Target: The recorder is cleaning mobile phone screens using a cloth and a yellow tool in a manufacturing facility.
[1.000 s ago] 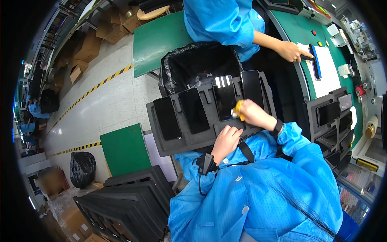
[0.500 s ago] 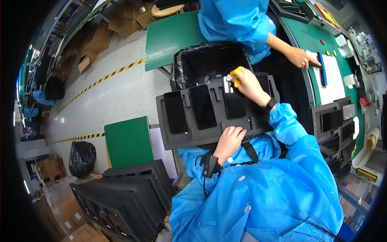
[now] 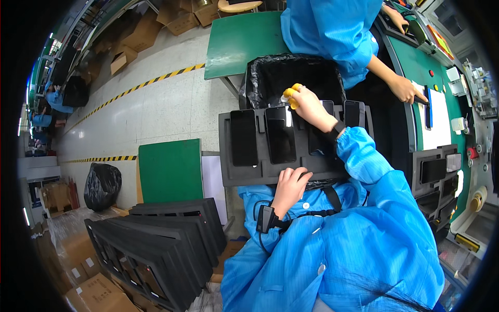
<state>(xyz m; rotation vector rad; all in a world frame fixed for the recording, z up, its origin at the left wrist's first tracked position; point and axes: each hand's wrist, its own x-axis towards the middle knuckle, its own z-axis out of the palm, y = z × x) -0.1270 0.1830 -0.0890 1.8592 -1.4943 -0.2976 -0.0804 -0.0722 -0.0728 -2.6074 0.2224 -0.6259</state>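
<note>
A black foam tray lies across my lap and holds several dark-screened smartphones in its slots. My right hand, with yellow covers on its fingertips, is closed in a pinch above the far edge of the tray. A small whitish bit shows at its fingertips, too small to name. Just below them lies the second smartphone, with a bright reflection near its top. The third smartphone is partly hidden by my right hand and wrist. My left hand is closed on the tray's near edge, below the second smartphone.
Beyond the tray stands a bin lined with a black bag. A co-worker's hand touches a blue-edged device on the green bench at right. Stacked black trays stand at lower left; a green board is behind them.
My right hand has shifted left, from the third smartphone to above the second one's top end. My left hand stays at the tray's near edge. The whole view has shifted somewhat.
</note>
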